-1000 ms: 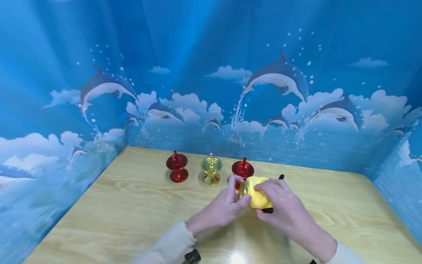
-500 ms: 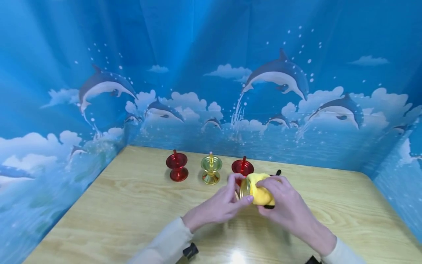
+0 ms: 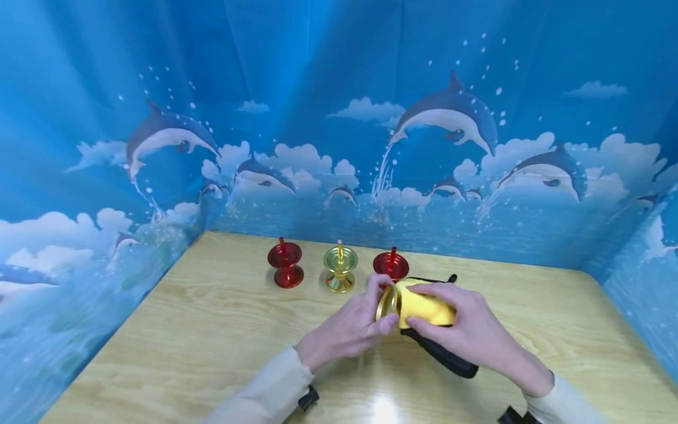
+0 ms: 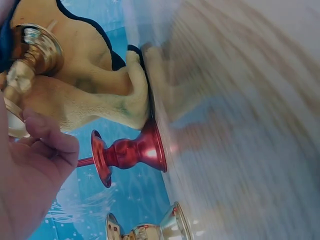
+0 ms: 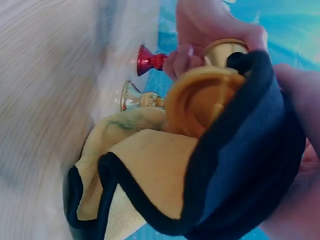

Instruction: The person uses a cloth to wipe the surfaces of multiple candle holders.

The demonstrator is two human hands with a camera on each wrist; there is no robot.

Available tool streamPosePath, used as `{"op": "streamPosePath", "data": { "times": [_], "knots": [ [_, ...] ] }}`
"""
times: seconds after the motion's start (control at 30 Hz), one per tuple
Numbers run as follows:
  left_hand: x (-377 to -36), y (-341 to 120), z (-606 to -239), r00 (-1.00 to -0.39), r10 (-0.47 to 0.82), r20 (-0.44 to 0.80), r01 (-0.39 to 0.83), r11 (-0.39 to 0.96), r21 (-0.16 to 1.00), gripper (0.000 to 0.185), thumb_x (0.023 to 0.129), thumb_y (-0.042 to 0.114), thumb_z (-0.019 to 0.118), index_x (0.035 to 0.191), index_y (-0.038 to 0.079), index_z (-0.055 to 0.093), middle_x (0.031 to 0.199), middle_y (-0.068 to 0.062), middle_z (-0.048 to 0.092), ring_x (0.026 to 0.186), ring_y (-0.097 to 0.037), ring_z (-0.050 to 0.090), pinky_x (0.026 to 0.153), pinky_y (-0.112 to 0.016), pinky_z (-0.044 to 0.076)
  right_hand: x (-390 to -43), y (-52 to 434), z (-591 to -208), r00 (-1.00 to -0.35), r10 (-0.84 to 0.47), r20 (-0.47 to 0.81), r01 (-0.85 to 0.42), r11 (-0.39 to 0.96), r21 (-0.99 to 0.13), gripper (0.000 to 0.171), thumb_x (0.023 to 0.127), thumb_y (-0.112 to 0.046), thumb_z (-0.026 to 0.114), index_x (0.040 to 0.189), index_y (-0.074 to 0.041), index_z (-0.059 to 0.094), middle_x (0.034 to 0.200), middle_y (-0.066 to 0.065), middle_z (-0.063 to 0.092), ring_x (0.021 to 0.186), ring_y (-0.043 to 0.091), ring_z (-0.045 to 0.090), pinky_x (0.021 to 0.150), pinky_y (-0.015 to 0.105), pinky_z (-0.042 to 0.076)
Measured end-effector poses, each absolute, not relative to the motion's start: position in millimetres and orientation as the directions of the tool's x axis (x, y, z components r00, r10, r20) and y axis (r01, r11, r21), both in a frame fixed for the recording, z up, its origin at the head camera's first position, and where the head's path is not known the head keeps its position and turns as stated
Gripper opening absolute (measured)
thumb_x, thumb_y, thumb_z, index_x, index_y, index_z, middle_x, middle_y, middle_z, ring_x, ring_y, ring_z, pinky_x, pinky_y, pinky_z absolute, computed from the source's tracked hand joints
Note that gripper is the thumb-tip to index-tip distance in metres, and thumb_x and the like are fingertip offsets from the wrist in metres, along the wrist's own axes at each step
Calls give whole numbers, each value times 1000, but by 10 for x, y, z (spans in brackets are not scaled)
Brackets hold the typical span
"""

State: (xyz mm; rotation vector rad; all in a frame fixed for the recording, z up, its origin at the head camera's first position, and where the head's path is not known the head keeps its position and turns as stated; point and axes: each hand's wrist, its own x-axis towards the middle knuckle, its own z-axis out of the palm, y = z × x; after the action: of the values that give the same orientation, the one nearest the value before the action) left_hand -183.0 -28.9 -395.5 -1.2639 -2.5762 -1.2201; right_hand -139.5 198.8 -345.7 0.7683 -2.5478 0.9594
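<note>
Two hands meet over the middle of the wooden table [image 3: 212,330], working on one gold candle holder [image 3: 388,302]. The left hand [image 3: 349,330] grips the holder by its round base, fingers and thumb curled around the rim, and keeps it tipped on its side just above the table surface. The right hand [image 3: 466,330] grips a yellow cloth with black trim [image 3: 429,309], fingers curled around it and wrapping it over the far end of the holder. In the right wrist view, the cloth [image 5: 150,190] shows a dark blue reverse side folded around the holder's cup [image 5: 200,100], and part of the cloth trails down onto the table. In the left wrist view, the gold holder [image 4: 30,55] sits against the left hand's fingers [image 4: 45,140], with the cloth [image 4: 90,90] draped behind it.

Three further candle holders stand upright in a row near the back edge of the table, against the blue dolphin backdrop [image 3: 450,118]: a red one at the left [image 3: 285,266], a gold one in the middle [image 3: 340,269], and a red one at the right [image 3: 391,266]. The right-hand red holder stands just behind the held holder and cloth. Both forearms wear light sleeves [image 3: 265,388].
</note>
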Motion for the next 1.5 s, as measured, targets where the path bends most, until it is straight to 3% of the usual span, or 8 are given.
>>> {"op": "streamPosePath", "data": {
  "times": [0.13,0.37,0.9,1.1,1.2,1.27,1.37,1.5],
  "knots": [
    [-1819,-294,-3947,-660,660,358,705,380,599,64,102,66,25,139,14,25,92,0,60,70,-2,55,62,-16,48,-1427,1997,-3393,-853,-333,402,-520,612,-596,35,87,-19,82,118,-19,65,106,3,75,73,4,59,59,24,49],
    [-1790,-283,-3936,-635,660,402,745,384,546,78,98,77,12,139,13,26,83,2,53,60,-2,46,52,-13,39,-1448,1989,-3427,-775,-382,504,-628,554,-546,22,86,-11,81,104,-23,78,102,-6,71,82,3,60,64,23,51],
    [-1744,-291,-3909,-618,663,422,770,404,494,74,99,74,14,139,13,27,73,6,47,55,0,39,50,-13,34,-1463,1971,-3387,-874,-324,363,-486,546,-682,12,93,-18,76,101,-26,77,102,-8,75,94,4,69,80,23,57],
    [-1759,-276,-3932,-682,643,349,677,375,633,65,103,69,18,138,14,26,82,2,53,63,-2,49,55,-17,44,-1474,1951,-3428,-639,-475,605,-768,448,-459,28,81,-3,84,98,-24,78,97,-11,75,95,8,67,86,18,52],
    [-1762,-255,-3936,-694,637,337,652,355,670,69,101,71,12,138,14,25,81,3,53,61,-1,46,55,-18,44,-1482,1936,-3452,-510,-527,680,-853,414,-319,6,89,-16,80,94,-20,79,96,-8,75,96,11,66,91,14,49],
    [-1761,-244,-3935,-702,633,326,635,349,689,70,101,72,11,138,14,25,80,3,52,60,0,44,54,-18,43,-1475,1926,-3464,-481,-530,698,-865,417,-278,13,96,-29,72,93,-18,79,95,-7,75,96,13,65,93,12,48],
    [-1757,-248,-3928,-709,628,320,635,372,677,73,100,74,11,138,14,25,80,2,52,59,-1,44,53,-18,42,-1467,1907,-3473,-504,-502,703,-847,446,-289,11,94,-28,75,93,-18,79,93,-8,76,95,12,66,91,11,49],
    [-1740,-283,-3921,-704,621,345,671,423,609,67,101,71,20,138,15,27,83,2,53,61,-3,47,53,-17,42,-1455,1908,-3440,-670,-421,611,-733,506,-455,21,81,-8,85,95,-22,78,93,-9,76,89,7,67,77,16,53]
  ]
}}
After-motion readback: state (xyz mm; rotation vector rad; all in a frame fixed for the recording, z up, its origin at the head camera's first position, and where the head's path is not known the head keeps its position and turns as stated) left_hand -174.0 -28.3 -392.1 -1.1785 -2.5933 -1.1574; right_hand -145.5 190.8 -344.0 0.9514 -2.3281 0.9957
